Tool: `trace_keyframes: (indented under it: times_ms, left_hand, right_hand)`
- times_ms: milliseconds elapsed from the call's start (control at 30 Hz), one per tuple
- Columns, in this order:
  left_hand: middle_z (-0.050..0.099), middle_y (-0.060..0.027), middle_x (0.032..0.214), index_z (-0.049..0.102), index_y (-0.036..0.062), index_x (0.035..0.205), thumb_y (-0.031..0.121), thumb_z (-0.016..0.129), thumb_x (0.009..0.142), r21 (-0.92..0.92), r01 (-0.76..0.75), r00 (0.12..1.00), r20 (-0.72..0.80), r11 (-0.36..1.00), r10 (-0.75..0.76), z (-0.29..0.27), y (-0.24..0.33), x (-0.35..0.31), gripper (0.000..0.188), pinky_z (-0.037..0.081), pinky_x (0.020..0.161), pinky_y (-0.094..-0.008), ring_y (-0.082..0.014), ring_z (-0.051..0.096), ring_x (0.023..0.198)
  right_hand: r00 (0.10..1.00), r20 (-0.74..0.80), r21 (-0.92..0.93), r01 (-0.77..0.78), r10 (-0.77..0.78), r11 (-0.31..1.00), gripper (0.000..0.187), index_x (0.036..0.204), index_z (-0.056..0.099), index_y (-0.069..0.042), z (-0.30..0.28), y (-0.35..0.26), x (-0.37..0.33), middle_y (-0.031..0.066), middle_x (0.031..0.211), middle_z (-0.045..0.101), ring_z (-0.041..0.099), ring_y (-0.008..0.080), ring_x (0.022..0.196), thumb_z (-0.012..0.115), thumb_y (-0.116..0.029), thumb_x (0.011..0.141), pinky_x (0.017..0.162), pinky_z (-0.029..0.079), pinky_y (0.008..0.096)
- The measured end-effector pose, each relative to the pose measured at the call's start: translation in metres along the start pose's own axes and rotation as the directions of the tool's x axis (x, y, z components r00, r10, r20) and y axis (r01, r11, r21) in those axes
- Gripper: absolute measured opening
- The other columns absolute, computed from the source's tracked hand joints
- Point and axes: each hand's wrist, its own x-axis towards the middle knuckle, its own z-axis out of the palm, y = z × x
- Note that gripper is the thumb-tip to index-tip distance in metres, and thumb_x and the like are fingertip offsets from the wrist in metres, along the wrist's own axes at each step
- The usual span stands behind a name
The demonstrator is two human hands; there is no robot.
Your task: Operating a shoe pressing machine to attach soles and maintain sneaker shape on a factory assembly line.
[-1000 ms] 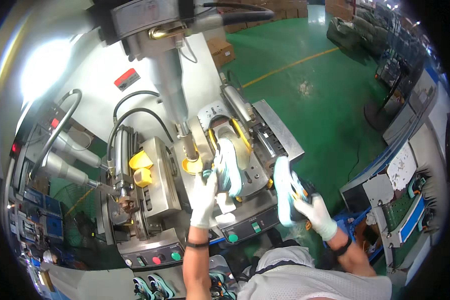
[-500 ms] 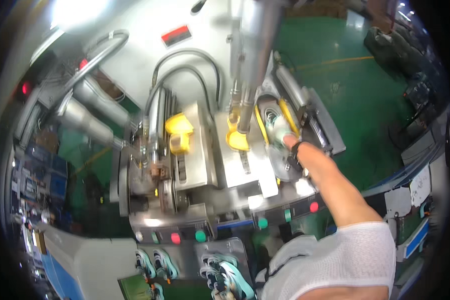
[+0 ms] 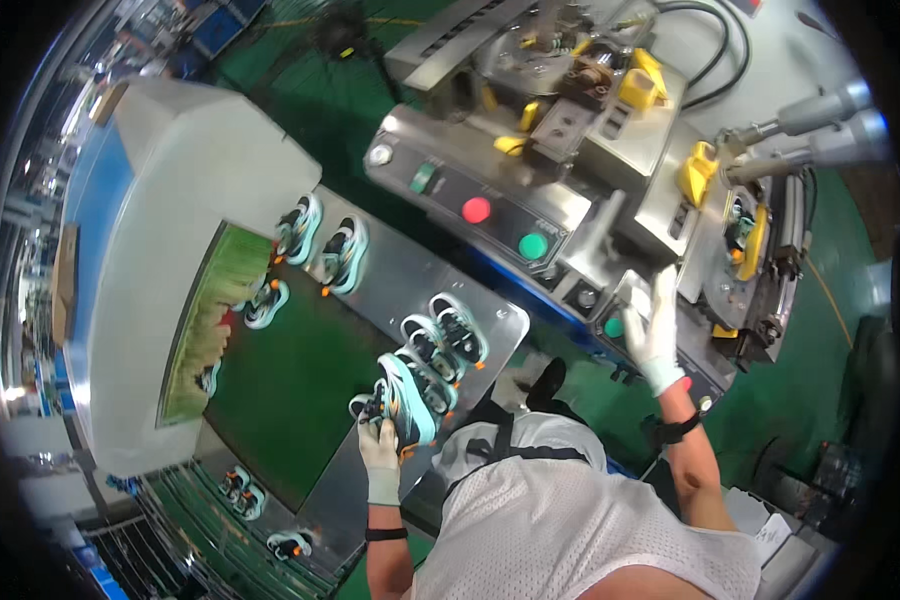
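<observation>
My left hand [image 3: 378, 452], in a pale glove, is closed at the upper of a black sneaker with a thick pale-teal sole [image 3: 407, 402]. That sneaker is tilted on its side, against several like it on the grey metal shelf [image 3: 385, 275]. Over the machine's control panel [image 3: 500, 215], my gloved right hand [image 3: 655, 338] has its fingers stretched out and holds nothing. A green button [image 3: 613, 327] shows beside it; whether the hand touches the panel I cannot tell. Another sneaker [image 3: 740, 225] sits in the machine's right station next to a yellow pad [image 3: 755, 243].
A green conveyor belt [image 3: 285, 390] runs from a pale machine housing [image 3: 200, 150] with a fringed opening, carrying more sneakers. A wire rack [image 3: 160, 530] stands at the lower left. Metal cylinders [image 3: 820, 130] and yellow pads [image 3: 642, 85] rise behind the panel.
The view has swung left toward the conveyor. My right hand has left the sneaker in the machine and come back over the panel. My left hand has come into view at the shelf sneakers.
</observation>
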Motion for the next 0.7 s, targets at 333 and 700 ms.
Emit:
trace_keyframes:
  times_ms: [333, 700]
  left_hand:
    - [0.053, -0.0174, 0.129, 0.028, -0.0009, 0.144, 0.001, 0.053, 0.091, 0.282, -0.141, 0.939, -0.267, 0.949, 0.219, -0.118, -0.061, 0.011, 0.058, 0.042, 0.098, -0.0345, -0.025, 0.055, 0.113]
    - [0.044, -0.0224, 0.135, 0.023, -0.0053, 0.144, 0.015, 0.069, 0.083, 0.181, 0.067, 0.887, -0.462, 0.981, 0.025, -0.05, -0.199, 0.007, 0.079, 0.034, 0.108, -0.0387, -0.0307, 0.047, 0.125]
  right_hand:
    - [0.931, 0.364, -0.257, 0.116, -0.015, 0.959, 0.096, 0.149, 0.017, 0.005, 0.06, -0.029, -0.057, 0.032, 0.153, 0.017, 0.017, 0.0462, 0.143, 0.075, -0.017, 0.075, 0.117, 0.015, 0.0532]
    - [0.709, 0.626, 0.371, 0.095, -0.324, 0.924, 0.072, 0.144, 0.03, 0.0, 0.163, -0.161, -0.081, 0.0287, 0.147, 0.031, 0.031, 0.0409, 0.139, 0.068, -0.011, 0.083, 0.114, 0.029, 0.0419]
